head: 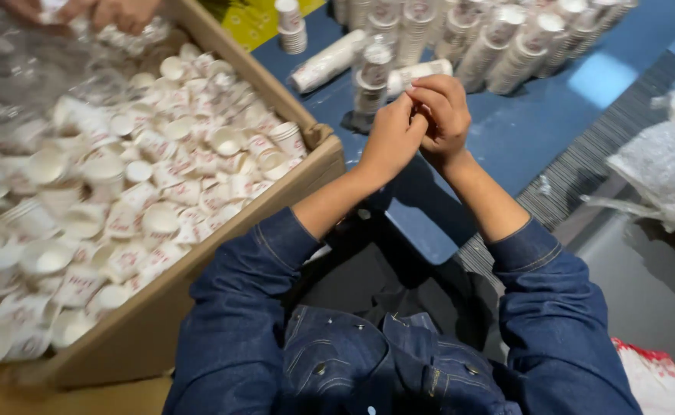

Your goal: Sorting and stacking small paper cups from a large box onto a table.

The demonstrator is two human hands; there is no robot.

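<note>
Fingers first: the person's left hand (390, 138) and right hand (439, 107) are pressed together over the blue surface (522, 131), fingers curled inward and knuckles touching. Whatever sits between the fingertips is hidden; it cannot be told whether they pinch something or are merely closed on each other.

Just beyond the hands, touching or nearly so, stands an upright sleeve of small white paper cups wrapped in clear film (373, 77). Judgement: the stack is light, the film slick and crinkly, and the cup walls thin enough to crush. A hold round the middle of the sleeve, or a pinch of loose film at its top, would likely serve best.

Farther out, more film-wrapped white cup stacks (499, 46) stand and lie in a cluster, with one sleeve on its side (326, 63).

On the person's left is a large shallow brown cardboard box (222, 230), stiff and matte, filled with loose white paper cups (161, 177) lying at all angles. At its far corner another person's hands (99, 11) touch clear plastic wrap.

Dark blue denim sleeves (237, 307) cover both forearms.
</note>
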